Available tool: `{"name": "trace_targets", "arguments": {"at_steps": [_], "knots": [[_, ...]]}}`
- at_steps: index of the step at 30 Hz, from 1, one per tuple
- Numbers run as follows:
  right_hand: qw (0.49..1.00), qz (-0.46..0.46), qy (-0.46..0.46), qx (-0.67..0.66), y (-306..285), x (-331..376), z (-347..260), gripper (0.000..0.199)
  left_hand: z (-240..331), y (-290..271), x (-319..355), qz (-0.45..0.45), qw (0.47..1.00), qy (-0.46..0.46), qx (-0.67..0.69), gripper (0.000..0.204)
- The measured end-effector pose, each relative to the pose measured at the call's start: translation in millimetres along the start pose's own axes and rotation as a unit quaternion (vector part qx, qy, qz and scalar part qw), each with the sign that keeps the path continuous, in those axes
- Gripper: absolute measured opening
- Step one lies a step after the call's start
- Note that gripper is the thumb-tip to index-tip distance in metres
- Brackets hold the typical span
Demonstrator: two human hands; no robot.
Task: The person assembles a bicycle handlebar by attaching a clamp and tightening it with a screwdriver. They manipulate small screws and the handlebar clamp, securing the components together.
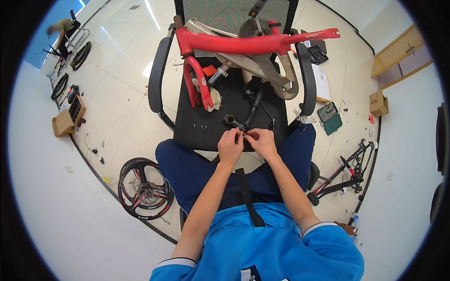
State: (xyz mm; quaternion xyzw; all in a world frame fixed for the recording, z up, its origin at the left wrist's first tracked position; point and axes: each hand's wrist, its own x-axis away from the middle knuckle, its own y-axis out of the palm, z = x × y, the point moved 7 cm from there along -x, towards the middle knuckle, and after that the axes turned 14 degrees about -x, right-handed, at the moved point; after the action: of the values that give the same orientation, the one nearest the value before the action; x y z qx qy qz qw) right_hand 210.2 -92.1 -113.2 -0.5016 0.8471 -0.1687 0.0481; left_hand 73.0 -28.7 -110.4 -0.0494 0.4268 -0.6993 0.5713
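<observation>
My left hand (230,146) and my right hand (262,142) meet at the front of a black chair seat (190,134). Both have fingertips pinched together over a small dark piece, too small to make out. Just beyond the fingers lies a black bicycle stem post (253,108) with a round clamp at its near end; the fingertips are at or touching that end. Several small screws (203,128) rest on the seat left of my hands. Across the armrests and seat lies a red bicycle frame (243,44), with a red fork (200,79) on its left.
Armrests (307,77) flank the seat. On the floor, a black wheel (145,189) lies at left and a dark bicycle frame (349,173) at right. An opened green tool case (330,118) sits right of the chair. Another person (63,35) is at the far left near bicycle parts.
</observation>
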Motion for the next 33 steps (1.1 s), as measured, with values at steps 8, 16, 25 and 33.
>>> {"name": "trace_targets", "arguments": {"at_steps": [8, 16, 25, 33], "knots": [[0.984, -0.041, -0.067, 0.158, -4.3, -9.9, 0.3, 0.023, 0.2, 3.7, 5.1, 0.000, 0.999, -0.023, 0.039, 0.013], [0.997, -0.051, -0.014, 0.055, 2.0, -7.3, 5.9, 0.022, -1.2, 2.9, 9.1, 0.007, 0.999, -0.022, 0.046, 0.011], [0.999, -0.025, 0.012, 0.035, 2.8, -1.3, 6.9, 0.019, -8.9, 7.1, 11.4, -0.030, 0.994, -0.085, 0.063, 0.018], [0.991, 0.017, -0.070, 0.114, 2.8, 5.4, -12.7, 0.017, -10.5, 7.4, 10.2, -0.022, 0.997, -0.073, 0.030, 0.017]]}}
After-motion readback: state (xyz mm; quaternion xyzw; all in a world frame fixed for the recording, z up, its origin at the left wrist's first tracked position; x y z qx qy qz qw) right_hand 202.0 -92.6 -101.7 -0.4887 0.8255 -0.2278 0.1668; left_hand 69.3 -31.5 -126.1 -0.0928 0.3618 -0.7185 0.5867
